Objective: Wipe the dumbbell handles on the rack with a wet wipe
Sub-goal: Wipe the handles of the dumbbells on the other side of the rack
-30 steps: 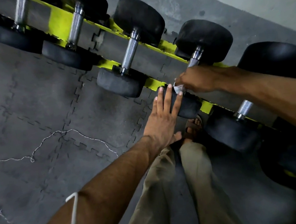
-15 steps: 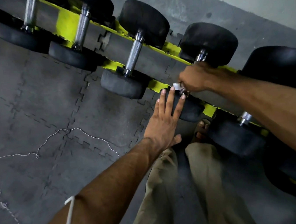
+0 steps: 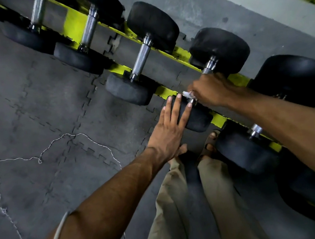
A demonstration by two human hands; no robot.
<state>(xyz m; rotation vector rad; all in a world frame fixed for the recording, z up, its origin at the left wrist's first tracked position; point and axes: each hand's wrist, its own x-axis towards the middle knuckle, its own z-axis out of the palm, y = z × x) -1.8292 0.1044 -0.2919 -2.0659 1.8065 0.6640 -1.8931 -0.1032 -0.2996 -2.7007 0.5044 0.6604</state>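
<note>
1. Where the grey interlocking rubber floor mats (image 3: 33, 97) fill the left side, a thin white string (image 3: 58, 142) lies on them in loose loops.
2. Along the top, the yellow metal rack (image 3: 74, 25) slants down to the right, and black rubber-headed dumbbells (image 3: 152, 26) lie across it side by side.
3. Left of centre, one knurled steel handle (image 3: 142, 59) shows bare between its two black heads.
4. The left hand (image 3: 168, 130) reaches in from the lower left. Its fingers are straight and slightly spread, pressed flat on the near black rubber head (image 3: 198, 118) of the next dumbbell.
5. Just beyond those fingertips, a crumpled white wet wipe (image 3: 187, 94) pokes out at the near end of that dumbbell's steel bar (image 3: 210, 66).
6. The right hand (image 3: 211, 92) is curled round that bar with the wipe under it. It covers most of the bar, so only the two ends show.
7. Below the hands, khaki trousers (image 3: 181, 204) and a sandalled foot (image 3: 210, 145) stand close to the rack.
8. Further right, larger black dumbbells (image 3: 294, 77) rest on the rack, partly hidden by the right forearm.
</note>
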